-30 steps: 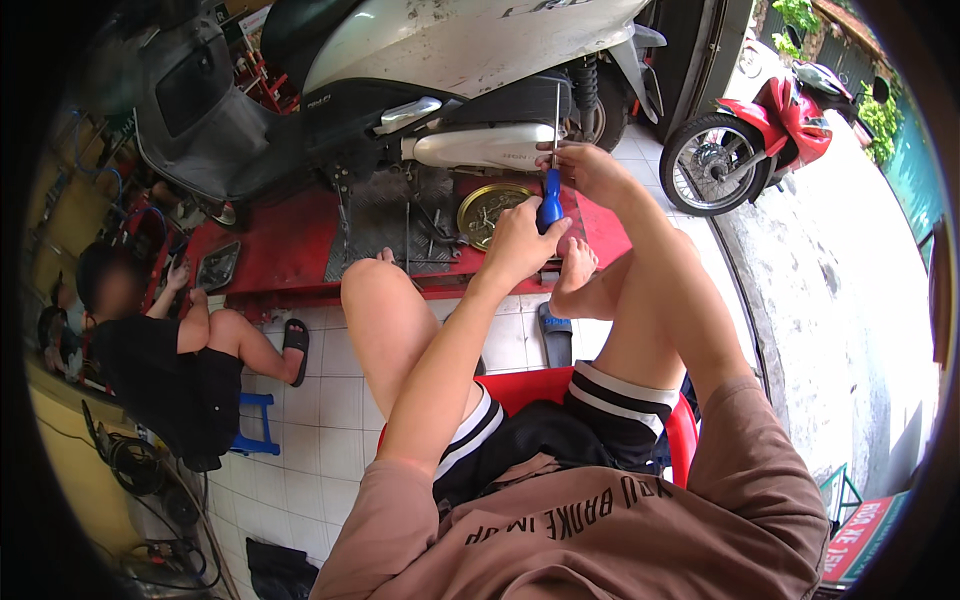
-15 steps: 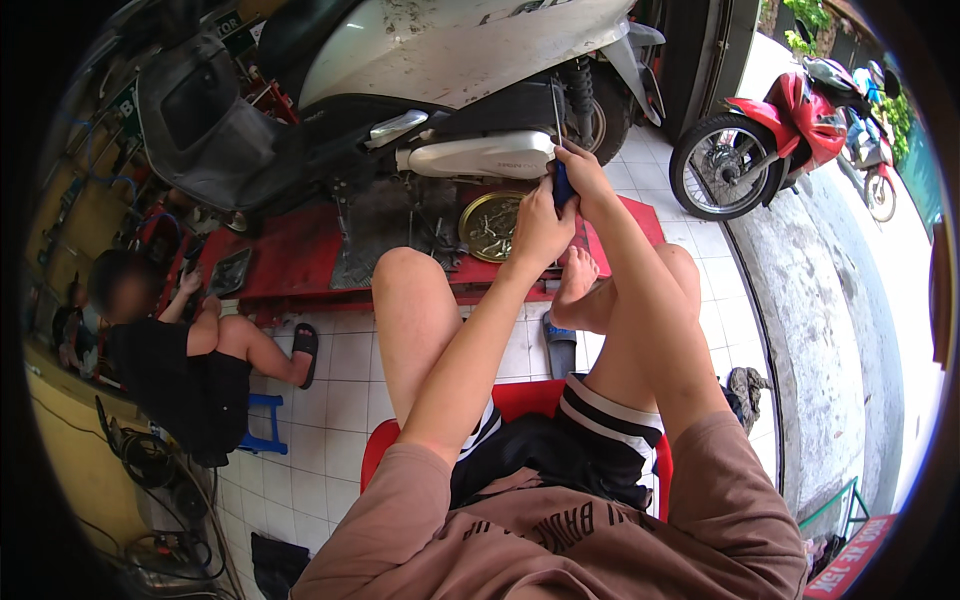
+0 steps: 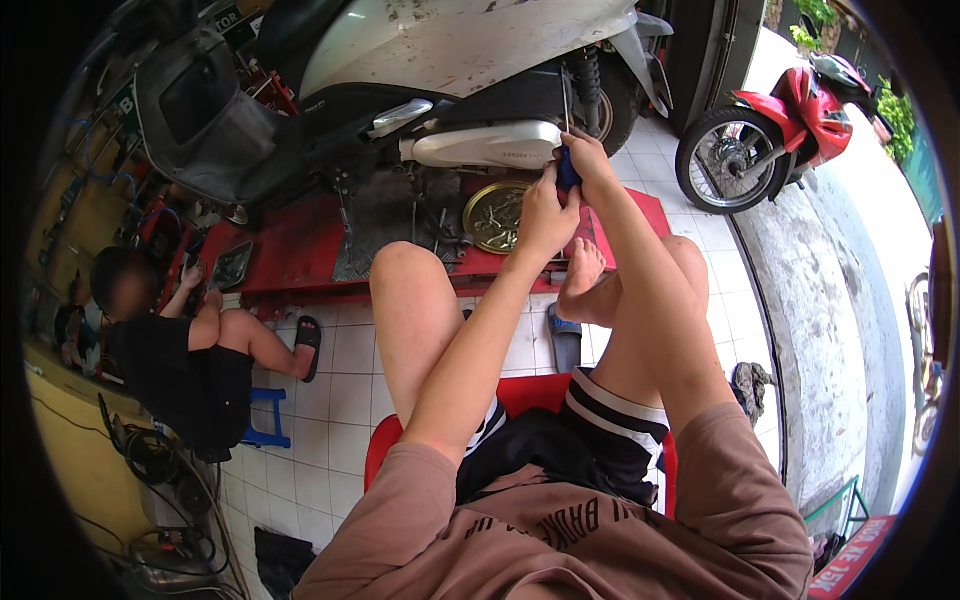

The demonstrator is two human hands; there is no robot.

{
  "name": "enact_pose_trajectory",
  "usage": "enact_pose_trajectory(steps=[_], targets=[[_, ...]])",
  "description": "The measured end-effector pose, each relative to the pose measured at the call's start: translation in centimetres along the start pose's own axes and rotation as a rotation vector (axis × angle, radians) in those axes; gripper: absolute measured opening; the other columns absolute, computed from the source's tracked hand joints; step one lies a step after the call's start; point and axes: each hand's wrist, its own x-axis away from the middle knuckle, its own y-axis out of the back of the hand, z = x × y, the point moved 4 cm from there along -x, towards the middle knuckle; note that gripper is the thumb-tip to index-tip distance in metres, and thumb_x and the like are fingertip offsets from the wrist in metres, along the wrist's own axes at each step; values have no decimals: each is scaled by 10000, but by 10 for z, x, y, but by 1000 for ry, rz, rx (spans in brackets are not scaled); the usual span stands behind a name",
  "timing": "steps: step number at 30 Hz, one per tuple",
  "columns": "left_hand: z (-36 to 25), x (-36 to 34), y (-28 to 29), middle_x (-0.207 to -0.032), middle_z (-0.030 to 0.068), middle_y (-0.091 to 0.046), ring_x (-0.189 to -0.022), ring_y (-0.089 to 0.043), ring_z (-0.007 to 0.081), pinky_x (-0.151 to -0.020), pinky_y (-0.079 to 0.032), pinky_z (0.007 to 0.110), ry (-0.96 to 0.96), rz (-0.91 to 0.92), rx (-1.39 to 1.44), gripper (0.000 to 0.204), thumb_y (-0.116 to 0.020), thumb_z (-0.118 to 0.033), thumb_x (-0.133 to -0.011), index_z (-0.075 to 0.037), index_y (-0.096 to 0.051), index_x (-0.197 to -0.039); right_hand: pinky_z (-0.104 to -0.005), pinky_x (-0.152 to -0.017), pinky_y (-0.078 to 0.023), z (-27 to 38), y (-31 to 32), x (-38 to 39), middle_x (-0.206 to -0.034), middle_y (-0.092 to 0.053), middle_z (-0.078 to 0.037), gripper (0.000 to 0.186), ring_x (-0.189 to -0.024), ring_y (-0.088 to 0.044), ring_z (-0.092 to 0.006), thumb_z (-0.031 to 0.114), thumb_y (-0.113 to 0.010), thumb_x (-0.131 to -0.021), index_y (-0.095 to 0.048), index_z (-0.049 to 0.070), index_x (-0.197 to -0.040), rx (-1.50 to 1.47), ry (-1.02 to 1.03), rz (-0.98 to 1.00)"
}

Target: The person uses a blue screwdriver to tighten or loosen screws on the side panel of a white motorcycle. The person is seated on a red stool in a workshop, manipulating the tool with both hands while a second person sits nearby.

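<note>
Just right of the long, silver-white metal side cover [image 3: 485,147], the left hand [image 3: 547,222] and right hand [image 3: 590,166] clamp their fingers around a blue-handled, slim metal-shafted screwdriver [image 3: 568,173]; keeping both grips in line should best steady it against slipping.

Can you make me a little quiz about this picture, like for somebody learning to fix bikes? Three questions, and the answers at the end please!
1. True or false: the left hand and the right hand are both on the blue-handled screwdriver.

2. Where does the round tray of small metal parts sit?
A) on the red platform
B) on the tiled floor
C) on the red chair

3. Fill in the blank: in the picture, the red motorbike stands to the ____ of the silver scooter.

Key: 1. True; 2. A; 3. right
</note>
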Motion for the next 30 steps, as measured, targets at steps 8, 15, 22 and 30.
enact_pose_trajectory(steps=[8,15,22,30], targets=[[11,0,1,-988,284,-632,-956,-605,428,-832,-478,456,58,14,6,456,-595,-121,-827,26,-494,-1246,-295,-607,-455,-7,-2,-6,-789,-595,-70,350,-668,-559,-154,155,-501,-926,-560,23,-1245,34,3,16],[17,1,2,-1002,282,-631,-972,-607,419,-844,-482,449,77,12,-25,486,-601,-105,-809,13,-489,-1266,-331,-579,-495,-13,-6,-5,-789,-601,-105,316,-638,-600,-195,140,-464,-937,-547,5,-1210,-34,-50,68],[24,2,6,-1002,284,-630,-964,-614,412,-837,-484,442,148,45,-60,490,-606,-96,-803,14,-496,-1267,-346,-612,-531,-13,-16,0,-786,-573,-96,264,-649,-610,-212,131,-397,-967,-512,17,-1176,-65,-73,132],[12,4,5,-974,265,-640,-873,-633,414,-770,-493,453,-11,-124,-12,383,-600,-92,-839,30,-512,-1191,-337,-625,-519,-3,-4,-5,-844,-612,-116,235,-688,-610,-209,161,-452,-951,-553,17,-1106,-60,-101,100]])
